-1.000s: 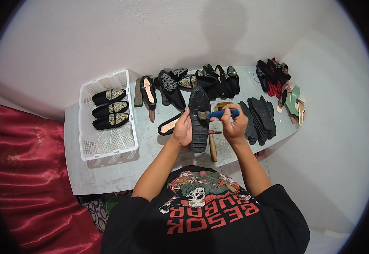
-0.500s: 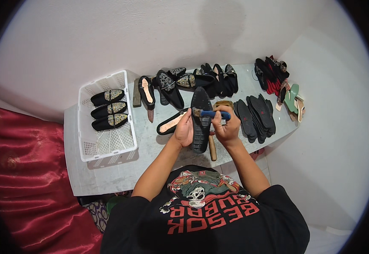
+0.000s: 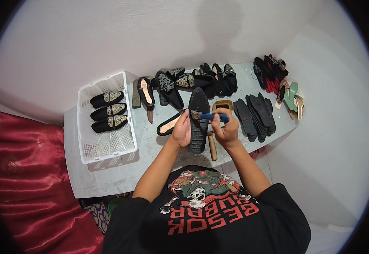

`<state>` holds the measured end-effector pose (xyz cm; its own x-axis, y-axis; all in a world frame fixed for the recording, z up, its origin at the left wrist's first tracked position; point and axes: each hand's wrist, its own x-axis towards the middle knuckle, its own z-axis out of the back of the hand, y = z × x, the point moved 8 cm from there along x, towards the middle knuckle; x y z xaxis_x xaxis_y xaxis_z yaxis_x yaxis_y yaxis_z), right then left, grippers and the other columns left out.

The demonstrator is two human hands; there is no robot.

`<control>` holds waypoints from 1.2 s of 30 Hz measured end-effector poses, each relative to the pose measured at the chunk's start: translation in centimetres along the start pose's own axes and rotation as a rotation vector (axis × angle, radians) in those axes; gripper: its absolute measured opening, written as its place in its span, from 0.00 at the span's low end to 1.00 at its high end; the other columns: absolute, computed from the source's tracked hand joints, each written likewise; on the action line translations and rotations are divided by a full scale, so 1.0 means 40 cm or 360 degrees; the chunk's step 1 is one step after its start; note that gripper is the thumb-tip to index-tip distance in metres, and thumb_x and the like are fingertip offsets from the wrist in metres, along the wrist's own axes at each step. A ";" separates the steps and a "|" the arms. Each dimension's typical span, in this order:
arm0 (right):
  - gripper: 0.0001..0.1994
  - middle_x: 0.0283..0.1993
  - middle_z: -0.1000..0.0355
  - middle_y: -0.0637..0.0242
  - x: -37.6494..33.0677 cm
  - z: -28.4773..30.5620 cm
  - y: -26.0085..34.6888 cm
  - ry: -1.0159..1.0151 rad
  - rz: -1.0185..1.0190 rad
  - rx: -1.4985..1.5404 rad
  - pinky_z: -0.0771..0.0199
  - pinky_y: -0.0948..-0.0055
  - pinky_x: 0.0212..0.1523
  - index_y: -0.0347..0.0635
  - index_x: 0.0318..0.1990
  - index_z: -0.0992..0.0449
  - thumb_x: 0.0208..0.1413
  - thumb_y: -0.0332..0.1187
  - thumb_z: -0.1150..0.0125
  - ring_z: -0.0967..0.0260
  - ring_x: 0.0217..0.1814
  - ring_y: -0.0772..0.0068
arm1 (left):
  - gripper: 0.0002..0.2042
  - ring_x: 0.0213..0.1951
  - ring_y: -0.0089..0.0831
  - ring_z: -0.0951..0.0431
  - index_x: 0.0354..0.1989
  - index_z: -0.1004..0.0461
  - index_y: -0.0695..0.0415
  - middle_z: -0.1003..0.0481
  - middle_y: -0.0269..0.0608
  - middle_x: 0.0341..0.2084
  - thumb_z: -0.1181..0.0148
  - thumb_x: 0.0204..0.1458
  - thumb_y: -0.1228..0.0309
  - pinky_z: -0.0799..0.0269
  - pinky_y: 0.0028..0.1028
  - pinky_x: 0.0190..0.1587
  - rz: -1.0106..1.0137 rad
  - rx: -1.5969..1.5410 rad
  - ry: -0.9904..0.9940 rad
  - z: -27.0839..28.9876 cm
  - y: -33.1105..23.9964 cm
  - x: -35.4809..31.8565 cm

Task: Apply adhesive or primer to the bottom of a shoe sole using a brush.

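A black shoe sole (image 3: 199,137) is held upright in my left hand (image 3: 182,130), its toe end pointing away from me. My right hand (image 3: 226,130) grips a blue-handled brush (image 3: 213,117), and its bristles touch the middle of the sole. Behind my left fingers lies a black shoe with a pale insole (image 3: 167,126), partly hidden. A yellowish container (image 3: 224,104) stands just beyond my right hand. On the table below that hand rests a tool with a wooden handle (image 3: 212,148); its head is mostly hidden.
A white plastic basket (image 3: 82,139) with three patterned black shoes stands at the left. Several black shoes (image 3: 169,89) line the back of the table. Stacked black soles (image 3: 258,116) lie right, near green shoe forms (image 3: 292,95) and red-black pieces (image 3: 271,74).
The brush has shifted slightly down the sole, and its handle now lies a little lower and further left. The sole has moved slightly left; both hands keep their hold.
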<state>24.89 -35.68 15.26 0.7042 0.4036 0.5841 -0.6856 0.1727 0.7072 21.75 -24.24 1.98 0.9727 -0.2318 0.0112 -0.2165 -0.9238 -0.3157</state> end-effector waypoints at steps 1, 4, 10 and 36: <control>0.07 0.34 0.22 0.56 0.000 0.014 -0.005 -0.0048 0.0021 -0.0059 0.22 0.65 0.38 0.35 0.42 0.24 0.64 0.31 0.38 0.20 0.34 0.59 | 0.33 0.61 0.52 0.25 0.70 0.37 0.59 0.27 0.53 0.60 0.72 0.72 0.44 0.23 0.59 0.57 0.0005 -0.0006 -0.0002 -0.002 -0.003 -0.001; 0.08 0.34 0.21 0.58 0.034 0.052 -0.038 -0.0224 -0.0084 -0.0026 0.21 0.68 0.35 0.35 0.42 0.24 0.65 0.32 0.40 0.21 0.32 0.65 | 0.33 0.61 0.50 0.25 0.70 0.37 0.58 0.27 0.52 0.61 0.73 0.72 0.44 0.23 0.59 0.57 -0.0025 0.0042 -0.0031 -0.010 -0.005 -0.002; 0.08 0.32 0.22 0.59 0.039 0.049 -0.053 -0.0280 -0.0117 0.0029 0.22 0.70 0.34 0.34 0.42 0.24 0.65 0.32 0.40 0.21 0.30 0.68 | 0.34 0.60 0.49 0.24 0.70 0.37 0.58 0.27 0.51 0.60 0.73 0.72 0.43 0.22 0.59 0.56 -0.0036 0.0121 0.0046 -0.034 -0.006 0.002; 0.05 0.26 0.25 0.65 0.085 0.088 -0.049 -0.0302 0.0223 -0.0174 0.26 0.74 0.25 0.35 0.38 0.25 0.65 0.27 0.42 0.25 0.23 0.76 | 0.34 0.61 0.50 0.25 0.69 0.36 0.59 0.25 0.53 0.56 0.71 0.72 0.43 0.20 0.58 0.55 -0.0109 0.0042 -0.0023 0.009 -0.024 0.014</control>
<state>29.29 -37.79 17.26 0.6158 0.2562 0.7451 -0.7876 0.2274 0.5727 22.55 -23.36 1.94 0.9863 -0.1638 0.0203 -0.1473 -0.9290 -0.3395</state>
